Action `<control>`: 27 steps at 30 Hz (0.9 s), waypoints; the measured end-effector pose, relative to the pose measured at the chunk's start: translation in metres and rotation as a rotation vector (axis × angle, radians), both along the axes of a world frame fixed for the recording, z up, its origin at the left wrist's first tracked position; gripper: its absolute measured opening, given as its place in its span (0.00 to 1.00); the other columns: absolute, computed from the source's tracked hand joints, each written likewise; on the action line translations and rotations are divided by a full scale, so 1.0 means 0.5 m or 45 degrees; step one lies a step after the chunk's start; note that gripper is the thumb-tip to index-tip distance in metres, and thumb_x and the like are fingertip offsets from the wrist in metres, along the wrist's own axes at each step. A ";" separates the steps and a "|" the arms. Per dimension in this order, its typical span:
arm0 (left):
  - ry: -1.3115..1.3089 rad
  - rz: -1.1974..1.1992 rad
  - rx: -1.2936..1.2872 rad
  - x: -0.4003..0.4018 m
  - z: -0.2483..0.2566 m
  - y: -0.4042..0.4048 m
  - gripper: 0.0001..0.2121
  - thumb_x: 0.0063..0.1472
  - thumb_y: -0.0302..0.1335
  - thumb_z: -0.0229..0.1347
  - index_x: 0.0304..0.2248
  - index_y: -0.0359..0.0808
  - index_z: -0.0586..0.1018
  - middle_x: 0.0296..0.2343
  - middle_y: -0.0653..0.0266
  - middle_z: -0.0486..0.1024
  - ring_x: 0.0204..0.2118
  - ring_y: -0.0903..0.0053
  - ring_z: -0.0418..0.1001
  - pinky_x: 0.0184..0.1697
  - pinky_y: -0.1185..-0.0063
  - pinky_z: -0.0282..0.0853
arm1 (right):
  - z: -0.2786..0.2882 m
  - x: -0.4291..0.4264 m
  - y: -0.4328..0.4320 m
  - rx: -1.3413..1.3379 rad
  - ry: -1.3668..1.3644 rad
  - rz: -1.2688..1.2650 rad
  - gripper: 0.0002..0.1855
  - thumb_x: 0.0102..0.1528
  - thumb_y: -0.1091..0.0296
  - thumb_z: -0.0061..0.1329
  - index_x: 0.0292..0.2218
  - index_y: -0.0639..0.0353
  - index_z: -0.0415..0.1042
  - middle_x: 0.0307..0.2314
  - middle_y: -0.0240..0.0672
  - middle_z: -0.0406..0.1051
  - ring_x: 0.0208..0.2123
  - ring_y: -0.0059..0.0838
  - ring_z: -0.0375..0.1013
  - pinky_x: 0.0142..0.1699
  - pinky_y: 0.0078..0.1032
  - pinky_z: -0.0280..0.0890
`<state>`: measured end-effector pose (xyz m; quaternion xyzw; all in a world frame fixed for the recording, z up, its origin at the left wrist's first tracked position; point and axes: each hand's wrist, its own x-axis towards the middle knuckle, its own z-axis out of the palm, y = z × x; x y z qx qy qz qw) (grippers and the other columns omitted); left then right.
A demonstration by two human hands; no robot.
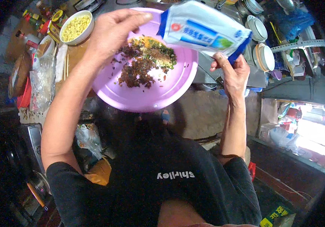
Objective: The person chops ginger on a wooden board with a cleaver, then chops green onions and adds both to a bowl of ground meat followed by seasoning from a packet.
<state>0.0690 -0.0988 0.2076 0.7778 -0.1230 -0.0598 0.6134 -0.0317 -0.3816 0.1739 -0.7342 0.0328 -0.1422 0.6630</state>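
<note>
My right hand (pixel 232 69) grips a blue and white plastic packet (pixel 205 28) by its lower right corner. The packet is tilted above the far right of a large pink plastic basin (pixel 162 98) and bears printed writing. My left hand (pixel 117 31) is raised over the basin's far left side, apart from the packet. Its thumb points towards the packet and its other fingers are bent beneath; whether anything is between them is hidden. In the basin lie a dark brown chopped mass (pixel 137 72), chopped greens (pixel 168 54), pale minced bits and powder, and something orange-yellow (pixel 148 42).
A white bowl of yellow crumbled food (pixel 77 28) stands left of the basin, near chopsticks (pixel 66 66). Bottles (pixel 27 39) and a clear plastic bag (pixel 42 82) crowd the left side. Stacked bowls (pixel 264 56) stand on the right, by a perforated metal bar (pixel 298 45).
</note>
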 end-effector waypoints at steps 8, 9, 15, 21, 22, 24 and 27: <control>0.231 0.276 -0.326 -0.067 -0.033 0.071 0.12 0.59 0.35 0.57 0.36 0.34 0.81 0.18 0.78 0.66 0.15 0.95 0.54 0.17 0.90 0.47 | -0.044 0.007 0.015 -0.794 -0.032 -0.157 0.09 0.51 0.73 0.53 0.36 0.64 0.74 0.19 0.37 0.75 0.22 0.22 0.75 0.30 0.21 0.68; 0.250 0.313 -0.326 -0.075 -0.037 0.079 0.11 0.59 0.34 0.58 0.35 0.33 0.82 0.18 0.77 0.67 0.15 0.94 0.55 0.17 0.91 0.48 | -0.035 0.005 0.022 -0.762 -0.070 -0.185 0.10 0.51 0.73 0.53 0.36 0.64 0.74 0.20 0.37 0.76 0.22 0.23 0.75 0.30 0.22 0.68; 0.264 0.301 -0.300 -0.075 -0.070 0.109 0.12 0.62 0.35 0.55 0.36 0.35 0.81 0.18 0.80 0.65 0.15 0.94 0.52 0.17 0.89 0.47 | -0.076 0.016 0.022 -0.851 -0.035 -0.157 0.10 0.50 0.74 0.54 0.36 0.64 0.74 0.20 0.37 0.75 0.23 0.21 0.74 0.32 0.22 0.68; 0.300 0.288 -0.252 -0.085 -0.076 0.098 0.13 0.62 0.36 0.54 0.36 0.34 0.80 0.18 0.79 0.66 0.15 0.94 0.54 0.18 0.90 0.48 | -0.071 0.016 0.015 -0.305 0.114 -0.059 0.08 0.53 0.77 0.50 0.36 0.68 0.73 0.22 0.35 0.75 0.25 0.21 0.74 0.34 0.22 0.69; 0.303 0.277 -0.233 -0.085 -0.074 0.089 0.13 0.62 0.37 0.53 0.36 0.34 0.81 0.18 0.79 0.66 0.15 0.93 0.54 0.18 0.90 0.48 | -0.081 0.016 0.012 -0.153 0.112 -0.019 0.07 0.53 0.78 0.50 0.36 0.69 0.73 0.24 0.35 0.75 0.26 0.22 0.75 0.35 0.22 0.69; 0.480 0.124 -0.238 -0.087 -0.062 0.063 0.16 0.63 0.39 0.52 0.39 0.33 0.79 0.20 0.77 0.70 0.16 0.93 0.55 0.18 0.89 0.49 | -0.101 0.013 0.010 -0.075 -0.023 -0.019 0.09 0.53 0.82 0.46 0.38 0.71 0.73 0.30 0.36 0.75 0.28 0.25 0.75 0.38 0.21 0.70; 0.789 -0.075 -0.523 -0.091 -0.051 0.016 0.22 0.62 0.42 0.52 0.44 0.29 0.75 0.27 0.70 0.76 0.20 0.91 0.62 0.20 0.88 0.56 | -0.082 0.010 0.011 -0.678 -0.577 -0.022 0.16 0.47 0.87 0.44 0.38 0.66 0.75 0.33 0.41 0.76 0.37 0.32 0.76 0.46 0.24 0.68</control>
